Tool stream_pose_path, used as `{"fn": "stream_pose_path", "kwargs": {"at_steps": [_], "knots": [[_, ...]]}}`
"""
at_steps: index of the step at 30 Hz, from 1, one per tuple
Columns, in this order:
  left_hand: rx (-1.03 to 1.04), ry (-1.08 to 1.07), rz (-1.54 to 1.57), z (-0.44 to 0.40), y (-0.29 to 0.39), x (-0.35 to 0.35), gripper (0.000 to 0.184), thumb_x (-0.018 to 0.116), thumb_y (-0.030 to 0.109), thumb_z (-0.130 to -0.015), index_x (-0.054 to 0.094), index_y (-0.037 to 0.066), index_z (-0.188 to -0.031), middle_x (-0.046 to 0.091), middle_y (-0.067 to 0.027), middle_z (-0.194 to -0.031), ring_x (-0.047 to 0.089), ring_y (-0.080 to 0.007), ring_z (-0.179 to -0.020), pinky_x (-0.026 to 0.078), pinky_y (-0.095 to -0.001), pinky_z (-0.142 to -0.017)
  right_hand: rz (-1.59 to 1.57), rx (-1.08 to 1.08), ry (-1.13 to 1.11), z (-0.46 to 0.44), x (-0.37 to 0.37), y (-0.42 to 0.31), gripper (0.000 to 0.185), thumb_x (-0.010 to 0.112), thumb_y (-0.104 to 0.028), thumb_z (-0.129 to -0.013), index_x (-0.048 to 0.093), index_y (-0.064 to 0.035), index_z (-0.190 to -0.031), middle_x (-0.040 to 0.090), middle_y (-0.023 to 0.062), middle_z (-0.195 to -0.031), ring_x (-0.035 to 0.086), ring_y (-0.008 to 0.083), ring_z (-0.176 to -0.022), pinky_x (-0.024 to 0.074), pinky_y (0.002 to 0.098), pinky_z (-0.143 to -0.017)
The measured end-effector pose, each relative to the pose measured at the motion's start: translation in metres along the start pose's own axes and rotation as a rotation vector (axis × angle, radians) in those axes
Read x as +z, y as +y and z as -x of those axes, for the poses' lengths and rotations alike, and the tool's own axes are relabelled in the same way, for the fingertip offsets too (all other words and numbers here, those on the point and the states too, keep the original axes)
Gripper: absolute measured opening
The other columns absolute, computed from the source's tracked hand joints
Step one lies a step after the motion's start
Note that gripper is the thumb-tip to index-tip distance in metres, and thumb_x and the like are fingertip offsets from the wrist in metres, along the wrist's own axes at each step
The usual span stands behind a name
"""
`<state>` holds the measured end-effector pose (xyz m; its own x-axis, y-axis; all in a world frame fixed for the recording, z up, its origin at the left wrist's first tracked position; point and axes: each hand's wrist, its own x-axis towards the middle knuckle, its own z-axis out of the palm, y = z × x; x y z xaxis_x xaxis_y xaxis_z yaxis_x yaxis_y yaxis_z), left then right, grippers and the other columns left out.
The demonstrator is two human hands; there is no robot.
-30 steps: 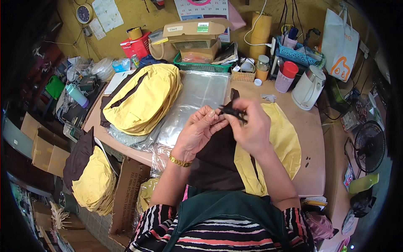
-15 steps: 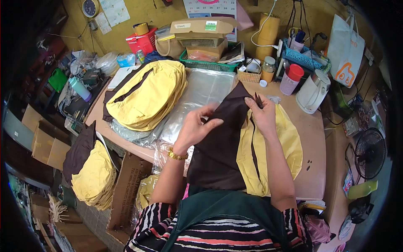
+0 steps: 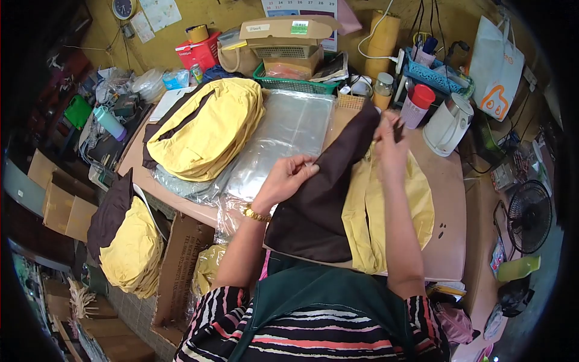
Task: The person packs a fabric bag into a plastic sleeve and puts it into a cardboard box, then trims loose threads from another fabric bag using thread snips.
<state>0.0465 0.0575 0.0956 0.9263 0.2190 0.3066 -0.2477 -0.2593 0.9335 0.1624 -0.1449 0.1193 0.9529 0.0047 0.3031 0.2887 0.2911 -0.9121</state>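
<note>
A dark brown and yellow cloth piece [image 3: 313, 211] lies on the table in front of me, its brown part raised at the far end. My left hand [image 3: 286, 181] pinches the left edge of the brown part between thumb and fingers. At the raised far corner, my right hand [image 3: 392, 139] is closed on the cloth, slightly blurred. Small dark thread snips [image 3: 398, 129] stick out from that same hand. To the right, the yellow part [image 3: 413, 205] spreads over the tabletop.
A stack of yellow and brown cloth pieces [image 3: 211, 133] sits at the table's left, beside clear plastic bags [image 3: 283, 133]. Another stack [image 3: 129, 253] stands lower left near a cardboard box [image 3: 181, 277]. A white kettle [image 3: 447, 125] and pink cup [image 3: 415, 107] stand at back right.
My right hand has moved away from me and slightly right, drawing the brown corner along. My left hand has closed from a looser pose onto the cloth's edge. The view has shifted slightly.
</note>
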Motion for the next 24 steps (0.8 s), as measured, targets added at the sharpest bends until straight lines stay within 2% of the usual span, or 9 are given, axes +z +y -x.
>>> {"fn": "stream_pose_path", "kwargs": {"at_steps": [1, 5, 9, 11, 14, 16, 18, 22, 24], "knots": [[-0.108, -0.142, 0.043, -0.002, -0.009, 0.000, 0.025, 0.063, 0.020, -0.092, 0.067, -0.005, -0.088, 0.062, 0.0005, -0.067, 0.054, -0.0129, -0.063, 0.045, -0.0286, -0.062, -0.061, 0.040, 0.063, 0.008, 0.006, 0.010, 0.025, 0.068, -0.019, -0.090, 0.059, -0.0062, -0.109, 0.057, -0.0045, -0.077, 0.045, 0.0052, -0.064, 0.0371, 0.0230, -0.061], [-0.131, -0.048, -0.130, 0.000, -0.044, -0.007, 0.028, 0.061, 0.022, -0.093, 0.065, -0.004, -0.085, 0.062, -0.0056, -0.064, 0.053, -0.0160, -0.059, 0.044, -0.0316, -0.059, 0.813, -0.259, -0.205, 0.061, -0.044, 0.118, 0.035, 0.070, -0.022, -0.087, 0.054, -0.0068, -0.114, 0.056, 0.0048, -0.071, 0.052, 0.0163, -0.060, 0.0424, 0.0305, -0.057], [-0.156, -0.028, -0.342, 0.010, -0.062, 0.003, 0.026, 0.060, 0.024, -0.093, 0.064, -0.001, -0.085, 0.059, -0.0184, -0.066, 0.054, -0.0262, -0.057, 0.044, -0.0363, -0.058, 0.897, -0.198, -0.248, 0.056, -0.113, 0.109, 0.038, 0.069, -0.022, -0.087, 0.053, -0.0064, -0.117, 0.054, 0.0094, -0.069, 0.052, 0.0186, -0.060, 0.0428, 0.0324, -0.057], [-0.086, -0.067, -0.371, 0.013, -0.071, 0.024, 0.025, 0.061, 0.024, -0.092, 0.064, 0.000, -0.088, 0.060, -0.0229, -0.072, 0.058, -0.0393, -0.065, 0.045, -0.0398, -0.061, 0.902, 0.041, -0.357, 0.034, -0.135, 0.099, 0.037, 0.068, -0.020, -0.088, 0.053, -0.0070, -0.119, 0.052, 0.0060, -0.069, 0.050, 0.0145, -0.059, 0.0420, 0.0305, -0.057], [0.029, -0.032, -0.143, 0.020, -0.062, 0.056, 0.022, 0.061, 0.022, -0.092, 0.064, 0.000, -0.089, 0.061, -0.0233, -0.076, 0.058, -0.0418, -0.071, 0.046, -0.0402, -0.063, 0.669, -0.023, -0.424, 0.021, -0.115, 0.065, 0.032, 0.065, -0.017, -0.090, 0.054, -0.0067, -0.119, 0.047, 0.0007, -0.065, 0.046, 0.0104, -0.059, 0.0406, 0.0284, -0.056], [0.002, -0.109, -0.203, 0.021, -0.025, 0.060, 0.019, 0.062, 0.019, -0.091, 0.065, 0.000, -0.091, 0.062, -0.0231, -0.079, 0.060, -0.0399, -0.073, 0.047, -0.0391, -0.064, 0.345, 0.182, -0.557, 0.033, -0.061, 0.006, 0.029, 0.061, -0.015, -0.093, 0.054, -0.0068, -0.119, 0.045, -0.0028, -0.065, 0.043, 0.0079, -0.060, 0.0402, 0.0258, -0.057], [0.096, -0.190, -0.246, 0.019, -0.010, 0.063, 0.019, 0.061, 0.018, -0.093, 0.066, 0.000, -0.094, 0.063, -0.0117, -0.071, 0.056, -0.0144, -0.062, 0.046, -0.0298, -0.062, 0.379, 0.207, -0.785, 0.035, -0.027, -0.021, 0.019, 0.056, -0.014, -0.095, 0.058, -0.0019, -0.109, 0.052, -0.0014, -0.073, 0.047, 0.0061, -0.066, 0.0419, 0.0231, -0.060], [0.071, -0.250, -0.387, 0.020, 0.021, 0.034, 0.018, 0.062, 0.017, -0.092, 0.067, 0.000, -0.091, 0.064, -0.0109, -0.068, 0.057, -0.0142, -0.057, 0.047, -0.0296, -0.059, 0.432, 0.192, -0.856, 0.018, -0.023, 0.008, 0.016, 0.060, -0.016, -0.094, 0.062, -0.0004, -0.094, 0.055, -0.0016, -0.073, 0.050, 0.0050, -0.065, 0.0426, 0.0230, -0.060], [0.017, -0.237, -0.444, 0.022, 0.028, 0.018, 0.017, 0.063, 0.015, -0.091, 0.067, -0.001, -0.088, 0.061, -0.0103, -0.062, 0.056, -0.0132, -0.053, 0.046, -0.0293, -0.055, 0.499, 0.141, -0.723, 0.023, -0.021, -0.001, 0.021, 0.061, -0.018, -0.093, 0.062, 0.0007, -0.082, 0.059, 0.0020, -0.067, 0.052, 0.0064, -0.060, 0.0423, 0.0250, -0.056]]}}
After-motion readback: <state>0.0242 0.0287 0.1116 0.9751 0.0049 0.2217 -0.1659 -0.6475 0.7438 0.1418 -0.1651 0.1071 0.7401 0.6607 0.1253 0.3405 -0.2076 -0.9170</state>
